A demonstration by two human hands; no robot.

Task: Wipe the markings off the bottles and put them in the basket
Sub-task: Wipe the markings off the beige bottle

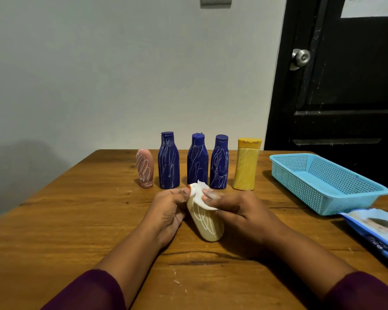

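Observation:
My left hand (pixel 169 209) grips a cream bottle (pixel 207 222) with white scribbles, held tilted just above the table. With my right hand (pixel 238 211) I pinch a white wipe (pixel 203 194) against the bottle's upper end. Behind them stands a row of scribbled bottles: a pink bottle (pixel 145 168), three dark blue bottles (pixel 168 162) (pixel 197 161) (pixel 220 163) and a yellow bottle (pixel 246 164). A light blue mesh basket (pixel 323 182) with nothing in it sits at the right.
A blue wipes packet (pixel 376 229) lies at the table's right edge, in front of the basket. The wooden table (pixel 76 220) meets a pale wall behind. A black door (pixel 336 74) with a metal knob stands at the right rear.

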